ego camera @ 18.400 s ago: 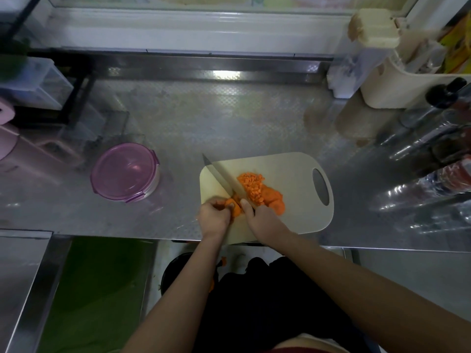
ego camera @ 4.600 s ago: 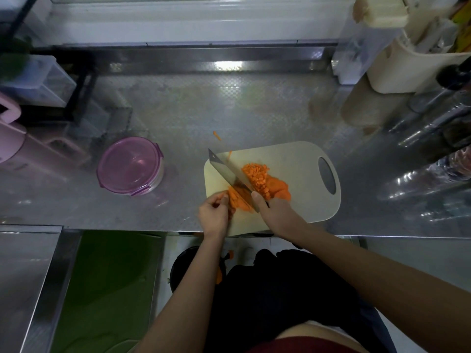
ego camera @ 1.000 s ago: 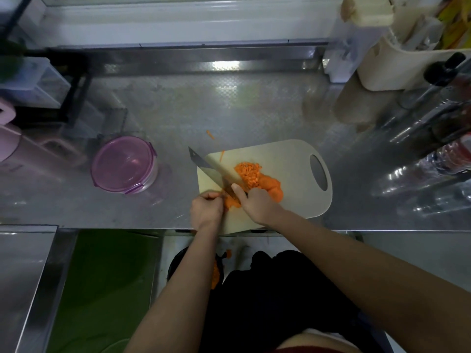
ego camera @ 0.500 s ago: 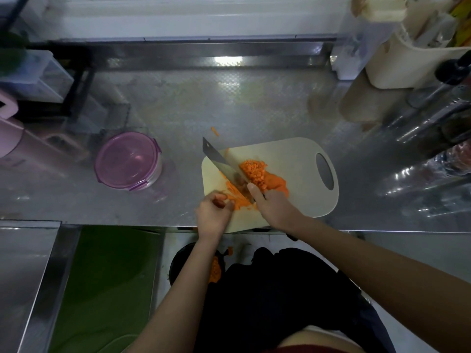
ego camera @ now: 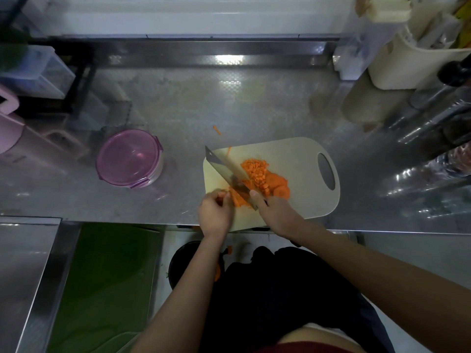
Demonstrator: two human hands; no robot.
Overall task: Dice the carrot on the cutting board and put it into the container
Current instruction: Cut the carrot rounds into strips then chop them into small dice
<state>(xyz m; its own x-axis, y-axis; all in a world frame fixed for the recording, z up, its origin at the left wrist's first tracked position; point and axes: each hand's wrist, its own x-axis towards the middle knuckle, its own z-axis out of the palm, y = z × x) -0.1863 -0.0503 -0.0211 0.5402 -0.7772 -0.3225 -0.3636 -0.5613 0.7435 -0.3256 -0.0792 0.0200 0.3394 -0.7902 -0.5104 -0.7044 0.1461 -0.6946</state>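
Now the carrot [ego camera: 257, 178] lies near the left edge of my cutting board [ego camera: 295, 159], part diced, part sliced. My left hand [ego camera: 215, 215] curls over the strips by the front edge; my right hand [ego camera: 274, 211] grips the knife [ego camera: 226, 171] across them. Off the board's left edge, the lidded container [ego camera: 130, 157] sits on the counter [ego camera: 178, 103].
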